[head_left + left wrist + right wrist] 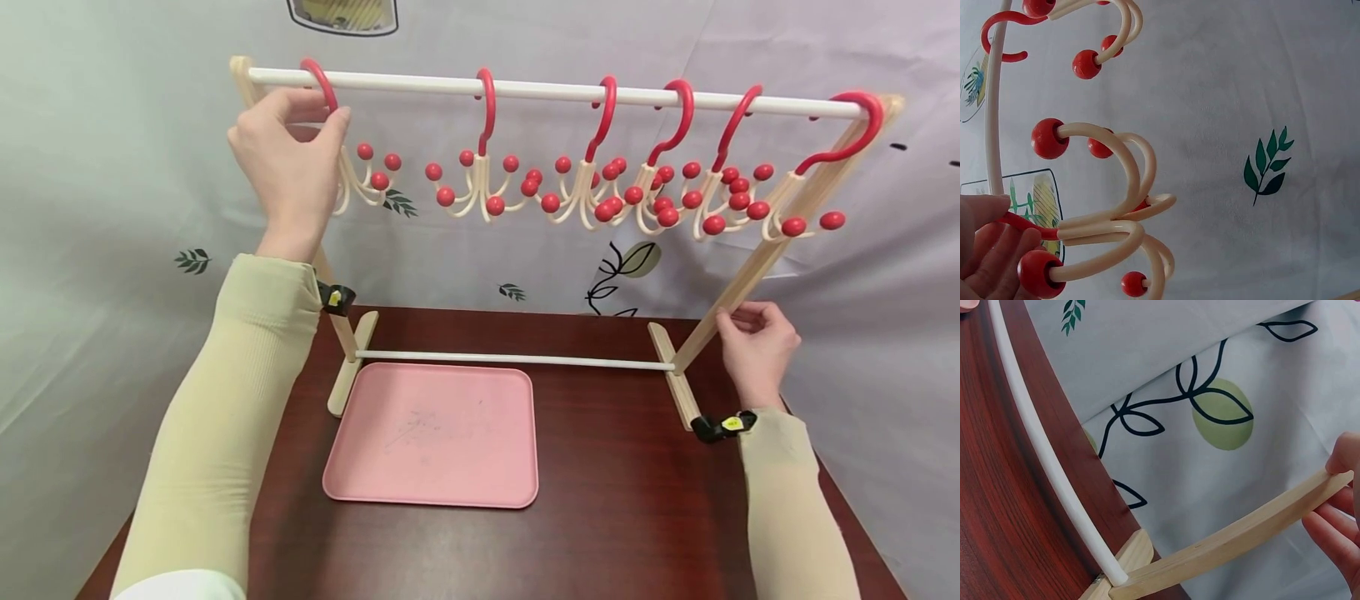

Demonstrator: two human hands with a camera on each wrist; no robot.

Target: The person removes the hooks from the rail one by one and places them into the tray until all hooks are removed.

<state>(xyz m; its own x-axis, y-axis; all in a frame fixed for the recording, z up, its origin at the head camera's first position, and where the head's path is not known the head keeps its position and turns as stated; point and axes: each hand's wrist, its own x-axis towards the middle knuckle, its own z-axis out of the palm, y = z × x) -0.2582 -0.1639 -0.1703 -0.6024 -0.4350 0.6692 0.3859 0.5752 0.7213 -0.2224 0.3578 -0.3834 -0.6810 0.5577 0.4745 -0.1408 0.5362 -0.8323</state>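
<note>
My left hand [288, 162] pinches the red hook of the leftmost multi-arm hanger [1100, 231]. This hanger has pale curved arms tipped with red balls, and its hook loops over the rack's white top rod [420, 83]. Part of it is hidden behind the hand in the head view. At the right side, my right hand [761, 346] holds the rack's slanted wooden post [1235, 540] between thumb and fingers, low down near its foot. Several more hangers of the same kind, such as one with its red hook [487, 117] left of the middle, hang along the rod.
A pink tray [431, 437] lies on the dark red-brown table [600, 500], in front of the rack's left part. The white lower rod [517, 359] joins the wooden feet [678, 392]. Behind the rack hangs a pale patterned cloth [465, 258].
</note>
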